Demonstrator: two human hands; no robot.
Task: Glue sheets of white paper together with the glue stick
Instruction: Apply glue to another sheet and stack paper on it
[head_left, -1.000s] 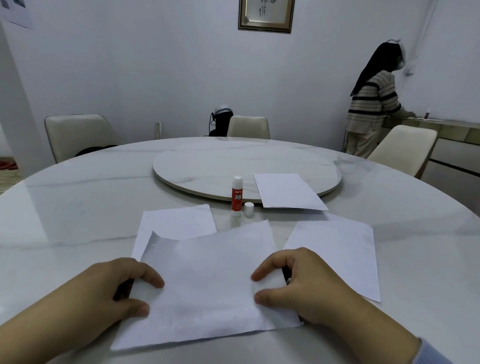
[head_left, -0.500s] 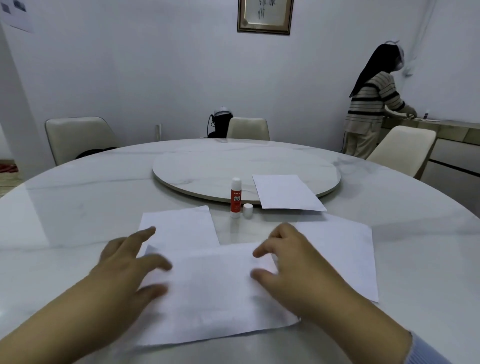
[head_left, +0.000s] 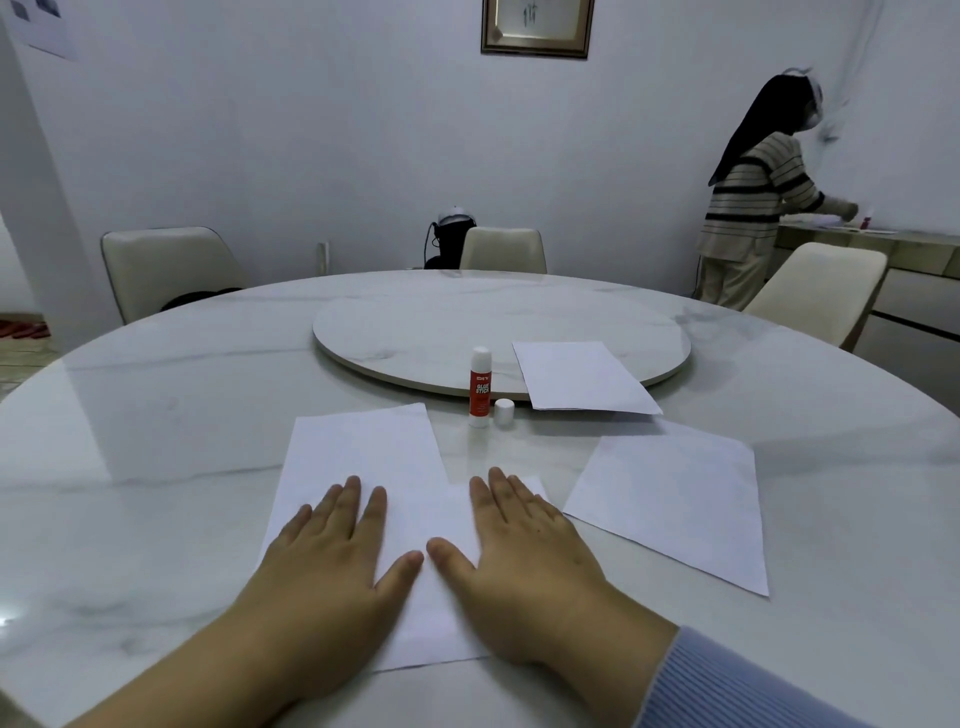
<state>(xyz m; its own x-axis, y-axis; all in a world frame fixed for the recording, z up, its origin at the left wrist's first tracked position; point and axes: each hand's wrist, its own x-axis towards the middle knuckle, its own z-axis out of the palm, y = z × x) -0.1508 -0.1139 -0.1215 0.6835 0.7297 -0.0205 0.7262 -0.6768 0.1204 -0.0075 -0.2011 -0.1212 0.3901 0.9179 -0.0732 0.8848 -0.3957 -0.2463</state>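
Two overlapping white sheets lie in front of me: a lower sheet (head_left: 358, 452) and a top sheet (head_left: 441, 525) laid over its near part. My left hand (head_left: 332, 561) and my right hand (head_left: 524, 556) both press flat on the top sheet, fingers spread, thumbs almost touching. The red and white glue stick (head_left: 480, 387) stands upright and uncapped beyond the sheets, with its white cap (head_left: 504, 413) beside it on the right.
A loose white sheet (head_left: 675, 499) lies to the right, and another sheet (head_left: 582, 376) rests on the edge of the turntable (head_left: 415, 332). Chairs ring the round marble table (head_left: 156, 415). A person (head_left: 753, 197) stands at a counter at the far right.
My hands let go of the top sheet's edges and went flat on it. The sheet, lifted and curled before, now lies pressed down on the lower sheet.
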